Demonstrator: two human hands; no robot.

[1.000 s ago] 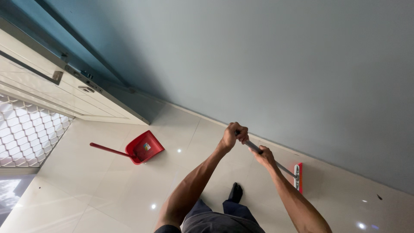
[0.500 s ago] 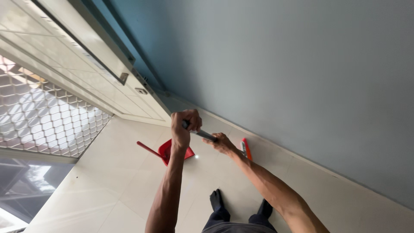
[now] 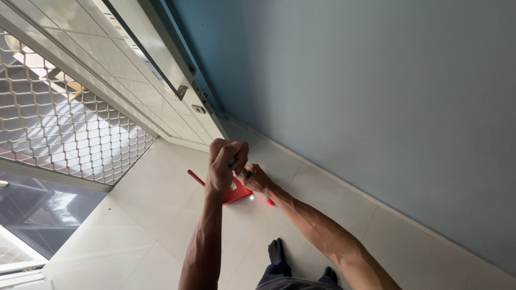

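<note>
Head view: both fists clamp a thin dark broom handle (image 3: 240, 171), left hand (image 3: 224, 164) above right hand (image 3: 253, 178). Behind them a red dustpan (image 3: 236, 191) lies on the pale floor tiles (image 3: 156, 215), bearing a small yellow label (image 3: 233, 186).

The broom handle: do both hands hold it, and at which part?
Yes. The left hand grips the broom handle at its upper end, and the right hand grips just below it.

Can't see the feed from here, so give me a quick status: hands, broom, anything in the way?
Left hand and right hand both gripping the broom handle. Red dustpan on floor directly beneath hands. Nothing blocking.
</note>
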